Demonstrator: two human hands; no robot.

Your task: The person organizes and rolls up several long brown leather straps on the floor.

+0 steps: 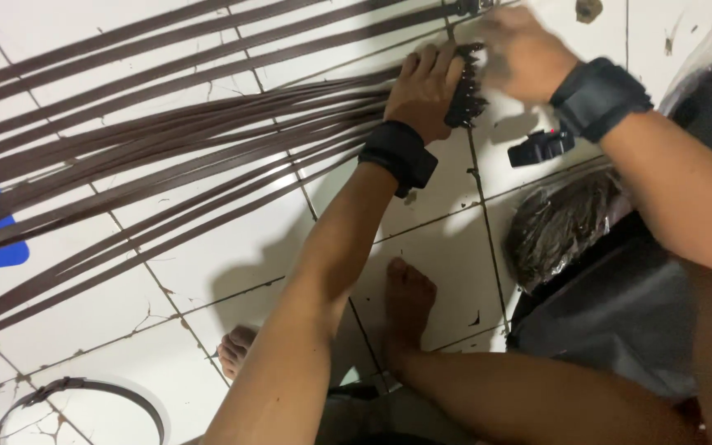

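Straps (166,156) could slip loose if your left hand (423,91) lifts; its fingers press their ends, your right hand (521,49) pinches them.

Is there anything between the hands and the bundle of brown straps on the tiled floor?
No. The left hand already presses on the gathered ends of the brown straps, and the right hand touches the dark clips there. Nothing visible lies between them.

Right hand (521,53) motion-blurred; brown straps (166,156) cut off at left edge.
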